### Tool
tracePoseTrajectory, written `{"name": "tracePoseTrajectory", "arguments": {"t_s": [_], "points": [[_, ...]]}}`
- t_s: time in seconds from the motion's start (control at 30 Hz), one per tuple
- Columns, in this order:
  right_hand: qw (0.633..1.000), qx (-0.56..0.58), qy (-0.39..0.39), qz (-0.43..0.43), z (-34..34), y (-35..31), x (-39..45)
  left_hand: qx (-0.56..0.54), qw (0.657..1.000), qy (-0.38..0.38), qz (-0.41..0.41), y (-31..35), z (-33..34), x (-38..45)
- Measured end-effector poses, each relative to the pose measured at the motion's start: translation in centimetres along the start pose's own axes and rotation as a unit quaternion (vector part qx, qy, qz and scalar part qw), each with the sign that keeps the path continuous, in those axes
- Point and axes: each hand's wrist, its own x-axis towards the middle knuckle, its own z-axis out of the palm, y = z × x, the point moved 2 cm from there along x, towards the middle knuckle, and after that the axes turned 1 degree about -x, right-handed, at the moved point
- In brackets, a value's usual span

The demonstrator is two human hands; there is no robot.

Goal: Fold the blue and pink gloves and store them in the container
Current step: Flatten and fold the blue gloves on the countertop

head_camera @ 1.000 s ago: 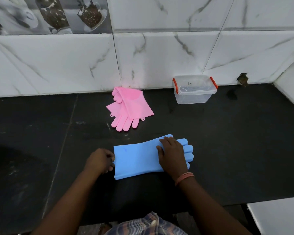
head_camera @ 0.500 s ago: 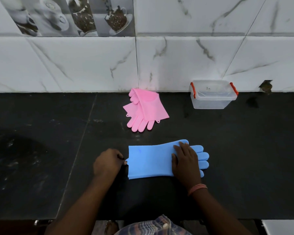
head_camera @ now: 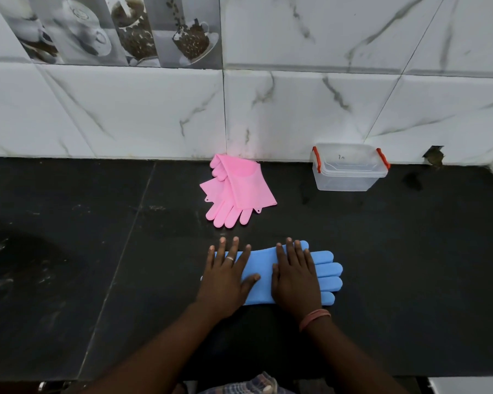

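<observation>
Lying flat on the dark stone worktop, the smooth blue gloves are being pressed by the left hand and right hand, fingers straight and spread. Rubbery pink gloves are resting beyond, near the clear, lidded plastic container.

One head-worn view looks forward and steeply down, close over the dark counter, facing the tiled wall.
</observation>
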Motion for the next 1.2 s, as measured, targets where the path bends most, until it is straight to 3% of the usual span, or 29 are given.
{"name": "tracePoseTrajectory", "arguments": {"t_s": [0.43, 0.53, 0.63, 0.7, 0.83, 1.07, 1.2], "points": [[1.0, 0.006, -0.005, 0.017, 1.4, 0.8, -0.3, 0.021, 1.0, -0.001, -0.015, -0.4, 1.6, -0.7], [1.0, 0.009, -0.001, 0.03, 1.2, 0.3, -0.2, -0.029, 0.997, 0.039, -0.065, 0.2, 0.4, -0.7], [0.997, 0.042, 0.036, 0.045, 0.0, -1.4, 0.3, -0.096, 0.965, 0.086, -0.229, -0.1, -1.0, -1.4], [0.988, 0.136, 0.079, 0.009, -0.6, -3.3, 0.2, -0.11, 0.942, 0.06, -0.31, -0.3, -1.6, -2.0], [0.928, 0.372, 0.021, 0.007, -0.3, -5.6, -0.1, -0.134, 0.93, 0.001, -0.342, -0.2, -2.2, -1.9], [0.892, 0.449, -0.018, 0.045, 0.5, -4.1, -0.2, -0.23, 0.873, -0.049, -0.427, -1.2, -3.2, -1.1], [0.872, 0.487, -0.018, 0.048, 0.4, -3.9, -0.5, -0.375, 0.821, -0.038, -0.428, -1.5, -3.3, -1.6]]}}
